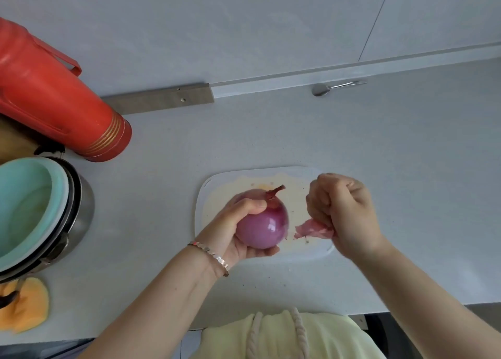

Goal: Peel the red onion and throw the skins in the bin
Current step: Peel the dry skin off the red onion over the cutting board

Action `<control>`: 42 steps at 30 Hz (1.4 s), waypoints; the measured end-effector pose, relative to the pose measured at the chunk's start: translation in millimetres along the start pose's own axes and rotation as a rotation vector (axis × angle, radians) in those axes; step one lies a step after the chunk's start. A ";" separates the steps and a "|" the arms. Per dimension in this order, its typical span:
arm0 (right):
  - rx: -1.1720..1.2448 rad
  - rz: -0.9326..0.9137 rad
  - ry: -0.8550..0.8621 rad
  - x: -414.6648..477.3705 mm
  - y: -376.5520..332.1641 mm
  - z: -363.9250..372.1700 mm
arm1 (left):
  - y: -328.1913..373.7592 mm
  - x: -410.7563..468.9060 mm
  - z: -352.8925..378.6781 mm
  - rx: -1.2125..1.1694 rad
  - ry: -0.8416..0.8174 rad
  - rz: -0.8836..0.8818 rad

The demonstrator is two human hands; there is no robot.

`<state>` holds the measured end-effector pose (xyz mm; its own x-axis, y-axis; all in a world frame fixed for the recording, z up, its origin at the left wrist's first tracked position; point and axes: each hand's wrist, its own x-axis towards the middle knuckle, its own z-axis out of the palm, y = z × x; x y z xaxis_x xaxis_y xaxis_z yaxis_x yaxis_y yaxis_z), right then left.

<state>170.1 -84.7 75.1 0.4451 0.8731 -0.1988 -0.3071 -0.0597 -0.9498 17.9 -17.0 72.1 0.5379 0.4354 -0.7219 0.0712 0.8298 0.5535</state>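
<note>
Head view: a person's two bare arms reach over a pale table (pixel 379 147).
Red onion: the red onion (pixel 261 224) is held in the air just above a white board (pixel 317 250). Its glossy purple flesh is bare on the near side, and its dry stem end points away from the person.
Left hand: the left hand (pixel 233 228) cups the red onion from below and from the left, its fingers (pixel 252 205) curled round it and the thumb pressed near the stem. A bracelet (pixel 211 254) sits on the wrist.
Right hand: the right hand (pixel 344 215) is closed into a fist just to the right of the red onion. It grips a strip of skin (pixel 311 230), pink and crumpled, which sticks out towards the red onion without touching it.
Board: it lies flat on the table, stained yellowish, with small specks on it.
Left side: a red flask (pixel 54 95) stands by a steel pot (pixel 81 217) with a pale green inside. An orange cloth (pixel 24 307) lies near the edge.
Far side: a spoon (pixel 333 87) lies by the wall.
</note>
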 end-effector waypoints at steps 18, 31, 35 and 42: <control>-0.532 -0.103 -0.397 -4.8 -27.8 -11.4 | 14.9 -13.2 -4.2 0.356 -0.030 0.025; -0.932 -0.344 -0.615 2.4 -25.3 -11.1 | 18.1 -14.2 -3.5 0.580 -0.005 -0.146; -0.993 -0.391 -0.600 -1.7 -23.9 -8.3 | 15.6 -12.7 -3.1 0.636 0.000 -0.155; -1.069 -0.409 -0.549 -2.0 -16.7 -5.2 | 13.2 -12.1 -3.5 0.704 0.002 -0.092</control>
<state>178.7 -88.0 90.1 -0.1383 0.9897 0.0367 0.7131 0.1252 -0.6897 9.4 -10.2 86.7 0.5019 0.3759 -0.7790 0.6426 0.4408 0.6267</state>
